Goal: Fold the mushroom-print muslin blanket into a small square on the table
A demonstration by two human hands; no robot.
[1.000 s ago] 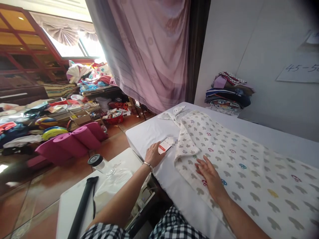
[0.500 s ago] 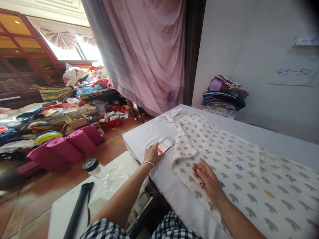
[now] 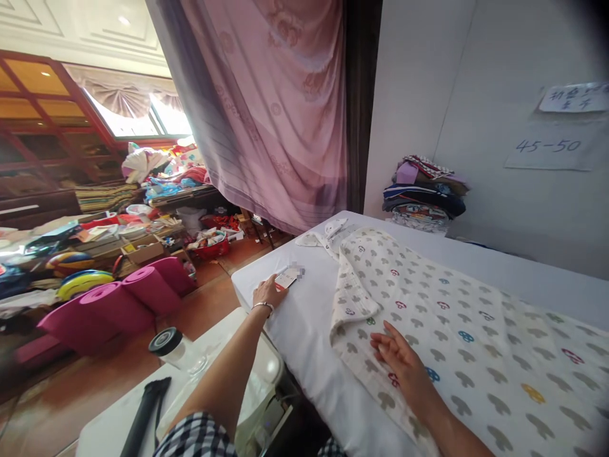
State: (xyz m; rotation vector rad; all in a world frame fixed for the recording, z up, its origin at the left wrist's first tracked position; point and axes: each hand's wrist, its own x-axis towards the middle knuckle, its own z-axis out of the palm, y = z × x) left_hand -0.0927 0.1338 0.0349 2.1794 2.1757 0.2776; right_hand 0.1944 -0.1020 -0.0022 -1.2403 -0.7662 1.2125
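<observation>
My left hand point(image 3: 267, 294) grips the near end of a phone point(image 3: 286, 278) with a lit white screen, low over the left part of the white-covered table point(image 3: 314, 336). Part of the phone is blurred out. Over the near edge of a cream blanket point(image 3: 419, 279) printed with grey and coloured mushroom or car shapes is my right hand point(image 3: 402, 360), fingers apart and holding nothing. The blanket lies spread out, one corner folded back at its left end. Beyond that corner is a small bunched white cloth piece point(image 3: 323, 236).
A pile of folded clothes point(image 3: 423, 190) stands against the wall at the back. On my left, a white side table point(image 3: 114, 406) carries a clear jar point(image 3: 174, 348) with a black lid and a black folded umbrella-like item point(image 3: 145, 419). Pink rolled mats point(image 3: 114, 304) and clutter fill the floor beyond.
My left hand has shifted left with the phone, away from the blanket's folded corner. My right hand stays open over the blanket, and the view has tilted slightly.
</observation>
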